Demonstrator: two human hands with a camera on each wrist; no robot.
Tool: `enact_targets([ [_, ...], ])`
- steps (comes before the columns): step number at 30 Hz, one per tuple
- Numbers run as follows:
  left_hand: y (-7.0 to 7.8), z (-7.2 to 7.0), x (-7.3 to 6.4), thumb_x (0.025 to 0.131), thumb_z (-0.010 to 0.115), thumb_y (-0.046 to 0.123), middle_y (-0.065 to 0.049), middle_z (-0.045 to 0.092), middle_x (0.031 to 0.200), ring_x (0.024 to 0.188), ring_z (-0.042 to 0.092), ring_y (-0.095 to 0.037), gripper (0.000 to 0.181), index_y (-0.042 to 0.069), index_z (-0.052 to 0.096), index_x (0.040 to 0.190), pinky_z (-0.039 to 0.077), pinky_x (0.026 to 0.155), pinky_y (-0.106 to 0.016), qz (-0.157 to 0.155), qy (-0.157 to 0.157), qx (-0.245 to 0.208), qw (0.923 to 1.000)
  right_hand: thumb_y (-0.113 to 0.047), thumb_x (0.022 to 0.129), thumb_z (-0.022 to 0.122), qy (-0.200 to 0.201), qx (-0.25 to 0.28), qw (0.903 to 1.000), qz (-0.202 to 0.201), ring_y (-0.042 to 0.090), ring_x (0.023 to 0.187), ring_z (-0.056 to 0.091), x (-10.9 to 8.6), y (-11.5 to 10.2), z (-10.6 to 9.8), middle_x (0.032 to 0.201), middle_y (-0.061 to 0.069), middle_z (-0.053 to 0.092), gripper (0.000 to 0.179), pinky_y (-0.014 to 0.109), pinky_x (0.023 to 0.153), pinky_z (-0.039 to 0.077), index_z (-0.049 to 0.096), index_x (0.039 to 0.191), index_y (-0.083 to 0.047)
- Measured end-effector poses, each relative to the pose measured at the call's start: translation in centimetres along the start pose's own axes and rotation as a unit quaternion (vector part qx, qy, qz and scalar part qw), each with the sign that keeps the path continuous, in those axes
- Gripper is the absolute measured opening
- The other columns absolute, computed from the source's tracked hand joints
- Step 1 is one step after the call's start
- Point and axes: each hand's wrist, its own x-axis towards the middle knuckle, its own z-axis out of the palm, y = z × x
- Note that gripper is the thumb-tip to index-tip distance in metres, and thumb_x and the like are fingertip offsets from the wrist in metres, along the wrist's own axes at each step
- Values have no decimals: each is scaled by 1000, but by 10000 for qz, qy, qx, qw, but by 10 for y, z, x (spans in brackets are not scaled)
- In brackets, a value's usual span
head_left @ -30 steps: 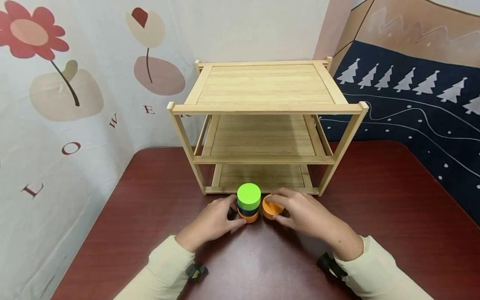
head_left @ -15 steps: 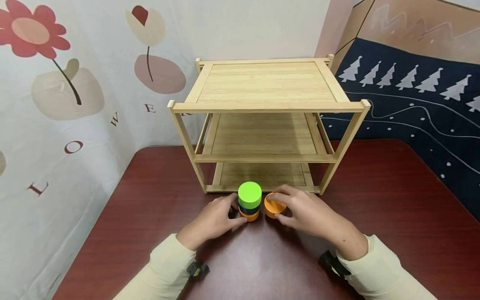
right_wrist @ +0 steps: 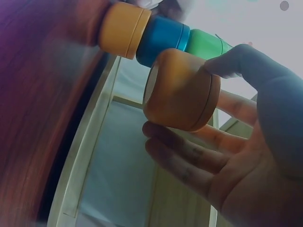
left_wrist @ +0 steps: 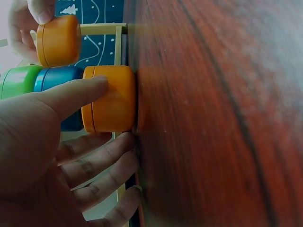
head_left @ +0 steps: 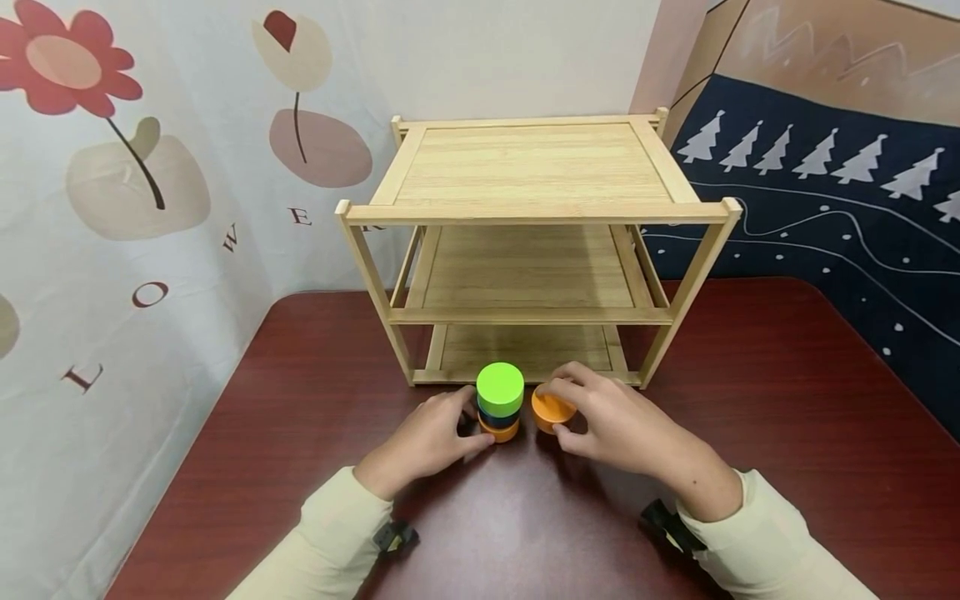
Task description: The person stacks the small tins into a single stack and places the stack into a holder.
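Three small round lidded jars stand stacked on the table: an orange jar (left_wrist: 116, 99) at the bottom, a blue jar (right_wrist: 162, 39) in the middle, a lime-green jar (head_left: 500, 388) on top. My left hand (head_left: 423, 437) grips the bottom orange jar low on the left, thumb on its front side and fingers behind. Just right of the stack, my right hand (head_left: 626, 429) pinches a second orange jar (right_wrist: 177, 90) near its lid between thumb and fingers. In the left wrist view that jar hangs above the table, about level with the blue jar.
A three-tier light wooden shelf (head_left: 532, 212) stands right behind the jars, its lowest rail close to them. The dark red-brown table (head_left: 780, 358) spreads out on both sides. Printed fabric (head_left: 225, 150) covers the walls. Dark cameras (head_left: 395, 537) are strapped at both wrists.
The right hand and its orange jar have shifted slightly right, a little farther from the stack. The left hand and the stack hold their place; the head view has moved slightly.
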Motion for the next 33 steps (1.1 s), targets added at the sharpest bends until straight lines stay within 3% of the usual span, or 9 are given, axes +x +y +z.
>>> enact_targets([
  [7, 0, 1, -1, 83, 81, 31, 2, 71, 94, 89, 67, -16, 41, 14, 61, 115, 53, 81, -39, 18, 18, -5, 10000, -17, 78, 78, 59, 89, 9999, -93, 9, 83, 62, 0, 0, -4, 117, 0, 61, 45, 25, 72, 54, 68, 121, -15],
  [28, 0, 1, 1, 84, 80, 32, 4, 69, 94, 88, 67, -13, 41, 15, 61, 116, 54, 80, -37, -12, -35, -61, 10000, -16, 81, 72, 801, 129, 9956, -472, 3, 69, 55, -2, -4, -20, 124, -1, 59, 41, 19, 62, 48, 66, 121, -19],
  [33, -2, 1, 0, 83, 81, 31, 4, 70, 93, 86, 66, -12, 43, 14, 60, 116, 53, 79, -36, 40, -27, -53, 10000, -15, 81, 72, 958, 122, 9940, -520, 6, 74, 59, -2, -6, -21, 126, 1, 59, 42, 20, 64, 50, 65, 122, -18],
])
